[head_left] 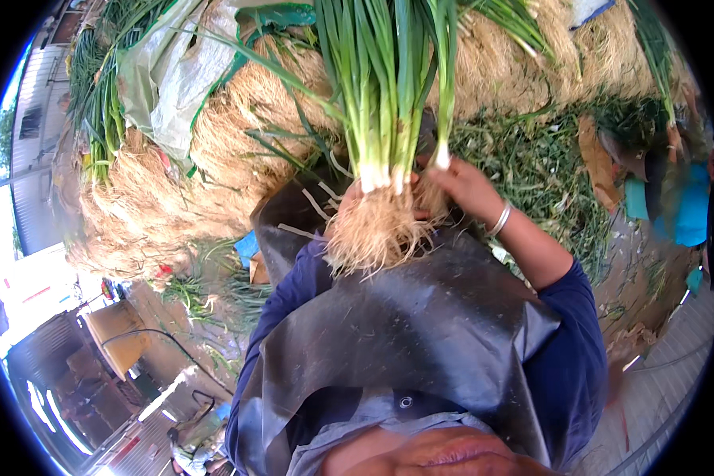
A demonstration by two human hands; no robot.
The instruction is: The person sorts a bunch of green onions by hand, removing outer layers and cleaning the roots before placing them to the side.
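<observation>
A thick bunch of spring onions (384,151) stands in front of me, green leaves pointing away and pale shaggy roots (379,230) hanging toward my lap. My left hand (349,198) is closed around the bunch near its white ends, mostly hidden behind the stalks and roots. On the bunch's right side, my right hand (464,186), with a bangle on its wrist, grips a separate spring onion (444,119) by its white base. Some of that hand's fingers are hidden behind roots. A black plastic apron (420,309) covers my front beneath the roots.
Heaped spring onions with roots outward form a long pile (254,119) across the far side. A translucent sheet (162,87) lies over its left part. Green leaf scraps (531,166) cover the ground at right, near a blue-green object (686,206). Another person (194,452) is at lower left.
</observation>
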